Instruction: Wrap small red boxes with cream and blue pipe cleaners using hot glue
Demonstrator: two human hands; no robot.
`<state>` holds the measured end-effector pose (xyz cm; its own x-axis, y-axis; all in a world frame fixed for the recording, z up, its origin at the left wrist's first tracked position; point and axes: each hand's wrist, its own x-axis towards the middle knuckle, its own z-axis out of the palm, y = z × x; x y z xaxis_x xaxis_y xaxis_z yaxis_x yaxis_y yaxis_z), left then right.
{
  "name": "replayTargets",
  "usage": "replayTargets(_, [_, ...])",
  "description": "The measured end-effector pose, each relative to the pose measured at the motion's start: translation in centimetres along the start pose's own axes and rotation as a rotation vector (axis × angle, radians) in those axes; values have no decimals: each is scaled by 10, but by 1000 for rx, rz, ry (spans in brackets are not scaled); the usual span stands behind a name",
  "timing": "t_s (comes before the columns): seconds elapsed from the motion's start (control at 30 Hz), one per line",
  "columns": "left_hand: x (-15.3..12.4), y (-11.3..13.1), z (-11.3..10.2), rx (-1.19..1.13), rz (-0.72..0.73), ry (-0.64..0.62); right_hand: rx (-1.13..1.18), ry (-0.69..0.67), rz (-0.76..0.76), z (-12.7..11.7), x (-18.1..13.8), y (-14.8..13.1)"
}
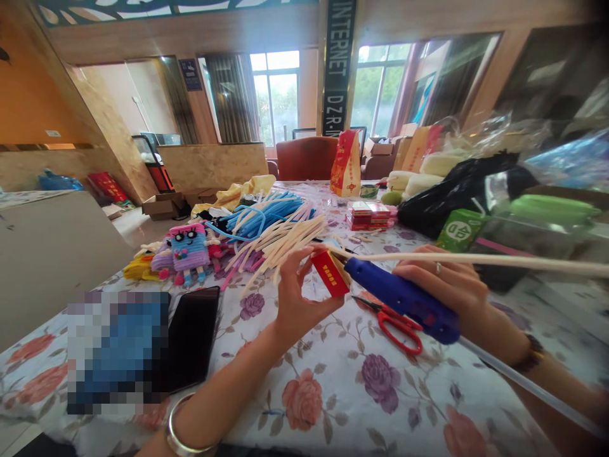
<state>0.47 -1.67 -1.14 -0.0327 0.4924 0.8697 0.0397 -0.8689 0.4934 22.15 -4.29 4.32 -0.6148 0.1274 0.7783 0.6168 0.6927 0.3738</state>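
Left hand (295,299) fingers pinch red box (330,273) by edges; looks light, thin, easy to squash. Right hand (450,287) wraps glue gun (404,298); hard, tip maybe hot.

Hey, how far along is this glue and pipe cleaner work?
Done: one purple pipe-cleaner doll looks finished. In hand: the left hand pinches a small red box at the nozzle of the blue glue gun, gripped by the right hand. Left: a heap of loose pipe cleaners, seemingly unused.

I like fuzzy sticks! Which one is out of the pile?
The long cream stick crossing the right hand and blue glue gun; the other sticks lie piled on the table.
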Motion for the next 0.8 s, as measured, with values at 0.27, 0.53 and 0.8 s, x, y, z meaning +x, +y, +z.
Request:
replayTargets(0.27, [2, -3, -1, -4, 105, -39, -35, -21, 21, -2, 3, -4])
replayTargets(0.53, [4, -9, 0, -9, 201, -41, -39, 5, -12, 0, 5, -2])
replayTargets(0.8, [2, -9, -1, 28, 167, -32, -27, 10, -30, 0, 5, -1])
